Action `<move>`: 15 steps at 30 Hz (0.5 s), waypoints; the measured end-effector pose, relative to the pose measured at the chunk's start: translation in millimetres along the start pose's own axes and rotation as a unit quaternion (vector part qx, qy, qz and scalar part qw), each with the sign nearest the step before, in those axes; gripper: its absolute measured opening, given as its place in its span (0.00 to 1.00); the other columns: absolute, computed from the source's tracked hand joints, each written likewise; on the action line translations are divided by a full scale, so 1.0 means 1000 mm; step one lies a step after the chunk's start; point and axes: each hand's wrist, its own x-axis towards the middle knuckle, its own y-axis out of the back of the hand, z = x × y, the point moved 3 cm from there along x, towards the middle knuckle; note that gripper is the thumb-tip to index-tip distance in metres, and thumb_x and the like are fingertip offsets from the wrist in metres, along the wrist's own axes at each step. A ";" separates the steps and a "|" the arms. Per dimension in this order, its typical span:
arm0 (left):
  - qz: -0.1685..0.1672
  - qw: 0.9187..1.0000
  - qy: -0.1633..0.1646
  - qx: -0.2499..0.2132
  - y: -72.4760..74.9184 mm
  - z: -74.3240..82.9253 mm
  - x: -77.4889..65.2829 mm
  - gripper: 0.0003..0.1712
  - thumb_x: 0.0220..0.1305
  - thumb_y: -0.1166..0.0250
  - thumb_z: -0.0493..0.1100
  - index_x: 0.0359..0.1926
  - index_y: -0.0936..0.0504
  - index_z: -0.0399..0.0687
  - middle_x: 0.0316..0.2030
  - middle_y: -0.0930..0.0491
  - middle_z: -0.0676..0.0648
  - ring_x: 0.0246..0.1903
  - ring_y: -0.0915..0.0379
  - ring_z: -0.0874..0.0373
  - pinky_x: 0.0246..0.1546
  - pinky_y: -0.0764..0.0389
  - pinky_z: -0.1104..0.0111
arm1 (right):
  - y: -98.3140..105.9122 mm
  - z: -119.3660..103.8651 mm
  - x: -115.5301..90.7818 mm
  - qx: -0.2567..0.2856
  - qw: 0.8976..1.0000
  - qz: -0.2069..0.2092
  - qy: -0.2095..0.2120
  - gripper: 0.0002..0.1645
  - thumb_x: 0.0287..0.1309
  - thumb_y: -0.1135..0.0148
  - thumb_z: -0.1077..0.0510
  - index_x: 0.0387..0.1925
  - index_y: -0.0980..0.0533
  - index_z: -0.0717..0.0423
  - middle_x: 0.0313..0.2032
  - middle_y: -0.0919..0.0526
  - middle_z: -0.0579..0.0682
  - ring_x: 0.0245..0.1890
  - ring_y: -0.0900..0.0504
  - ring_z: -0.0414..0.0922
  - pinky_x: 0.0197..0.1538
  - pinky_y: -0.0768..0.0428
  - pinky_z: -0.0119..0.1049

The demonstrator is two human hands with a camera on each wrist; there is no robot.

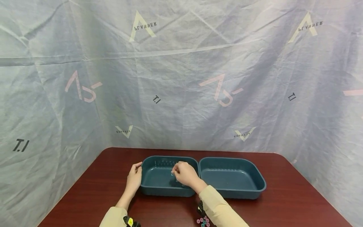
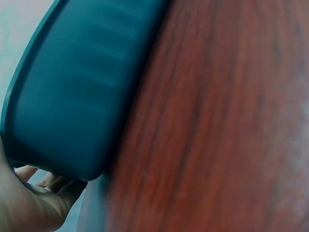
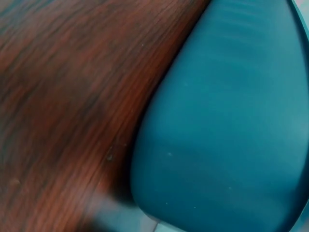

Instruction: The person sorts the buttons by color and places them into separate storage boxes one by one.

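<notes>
My left hand (image 1: 134, 179) rests against the outside of the left end of a blue-green plastic tray (image 1: 167, 191). Its thumb lies by the rim; in the left wrist view, part of that hand (image 2: 31, 205) shows at the tray's lower corner. Over the inside of this tray, my right hand (image 1: 185, 174) has its fingertips pinched together, with a small pale piece (image 1: 172, 173) at their tips. Below the right hand, a few small pieces (image 1: 183, 185) lie on the tray floor. The right wrist view shows only a tray's outer wall (image 3: 222, 125) and tabletop.
A second blue-green tray (image 1: 231, 194) stands right beside the first, their ends close together. Several small pink and teal round pieces (image 1: 203, 221) lie on the dark red wooden table (image 1: 167, 211) near the right forearm. Pale printed cloth (image 1: 181, 78) hangs behind.
</notes>
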 end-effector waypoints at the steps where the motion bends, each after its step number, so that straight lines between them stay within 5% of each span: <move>1: 0.001 1.000 0.000 0.000 0.000 0.000 0.000 0.24 0.75 0.62 0.45 0.66 0.39 0.40 0.64 0.38 0.31 0.62 0.40 0.36 0.57 0.35 0.45 | 0.000 0.000 0.000 0.001 1.000 0.000 0.000 0.07 0.61 0.41 0.60 0.33 0.19 0.58 0.31 0.21 0.48 0.23 0.29 0.34 0.28 0.29 0.27; 15: 0.001 1.000 0.001 -0.002 0.000 0.000 -0.001 0.24 0.75 0.62 0.45 0.67 0.40 0.40 0.63 0.38 0.31 0.62 0.40 0.36 0.56 0.34 0.45 | 0.002 0.003 -0.002 -0.005 1.000 0.012 -0.009 0.06 0.61 0.40 0.59 0.32 0.18 0.54 0.30 0.21 0.46 0.24 0.27 0.33 0.27 0.29 0.26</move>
